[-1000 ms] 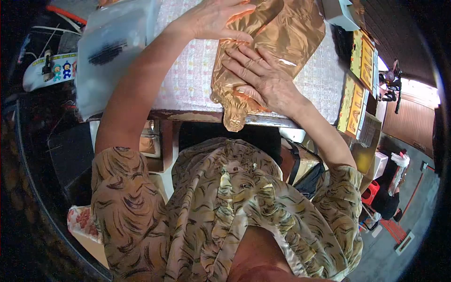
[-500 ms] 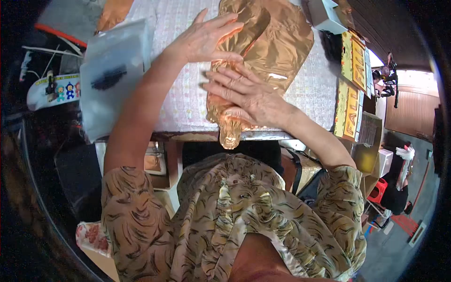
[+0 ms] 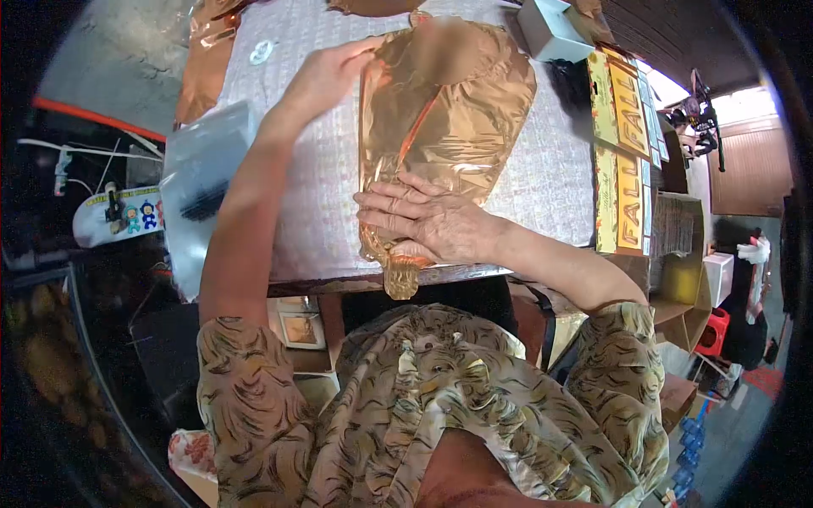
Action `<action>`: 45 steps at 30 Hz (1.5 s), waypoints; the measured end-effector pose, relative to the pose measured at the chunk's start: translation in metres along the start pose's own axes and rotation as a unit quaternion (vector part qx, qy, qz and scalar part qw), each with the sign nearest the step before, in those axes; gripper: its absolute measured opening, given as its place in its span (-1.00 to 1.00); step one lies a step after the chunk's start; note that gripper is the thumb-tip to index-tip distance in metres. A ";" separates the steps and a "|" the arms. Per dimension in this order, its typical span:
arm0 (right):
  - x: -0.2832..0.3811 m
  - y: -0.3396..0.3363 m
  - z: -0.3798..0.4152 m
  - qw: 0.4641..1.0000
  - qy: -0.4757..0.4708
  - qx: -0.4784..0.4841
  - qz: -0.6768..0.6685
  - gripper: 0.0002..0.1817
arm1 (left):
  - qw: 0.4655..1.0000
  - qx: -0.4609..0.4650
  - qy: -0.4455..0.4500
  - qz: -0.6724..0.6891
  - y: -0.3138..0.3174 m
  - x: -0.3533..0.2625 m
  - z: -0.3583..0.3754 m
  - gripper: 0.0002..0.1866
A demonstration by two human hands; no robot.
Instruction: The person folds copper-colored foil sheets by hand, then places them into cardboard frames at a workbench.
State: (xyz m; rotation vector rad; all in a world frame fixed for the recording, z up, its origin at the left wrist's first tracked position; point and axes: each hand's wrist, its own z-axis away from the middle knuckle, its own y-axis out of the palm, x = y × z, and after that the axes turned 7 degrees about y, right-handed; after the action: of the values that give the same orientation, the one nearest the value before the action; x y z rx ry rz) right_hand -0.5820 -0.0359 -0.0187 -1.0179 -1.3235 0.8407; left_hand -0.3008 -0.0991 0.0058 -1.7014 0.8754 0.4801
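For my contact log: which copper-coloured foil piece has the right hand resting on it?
The large central foil piece, its end overhanging the table. The right hand is clear of the upper-left foil and top-edge foil.

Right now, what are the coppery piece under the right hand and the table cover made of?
Coppery piece: likely foil or metallised plastic, glossy, from its sharp creases and glints. Table cover: probably cloth, matte, its soft checks showing no glare.

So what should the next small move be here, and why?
Probably smoothing the copper-coloured foil upward with the left hand: its surface is creased, that hand is at its upper left edge, and the right hand lies flat across its lower end.
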 end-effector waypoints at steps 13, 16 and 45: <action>-0.001 0.007 0.002 0.999 0.002 -0.032 -0.006 -0.25 | 0.954 0.069 0.185 -0.225 0.068 0.003 -0.026 -0.43; 0.000 0.006 0.002 0.999 0.001 -0.038 0.001 -0.26 | 0.951 0.099 0.195 -0.219 0.069 0.011 -0.024 -0.39; -0.178 -0.106 -0.020 0.770 0.606 -0.178 0.089 -0.37 | 0.954 0.076 0.175 -0.232 0.074 0.011 -0.017 -0.36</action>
State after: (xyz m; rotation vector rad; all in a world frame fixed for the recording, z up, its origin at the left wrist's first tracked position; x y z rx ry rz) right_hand -0.5854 -0.2411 0.0165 -1.5931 -0.2316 -0.0796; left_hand -0.3515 -0.1271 -0.0440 -1.8029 0.7023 -0.2077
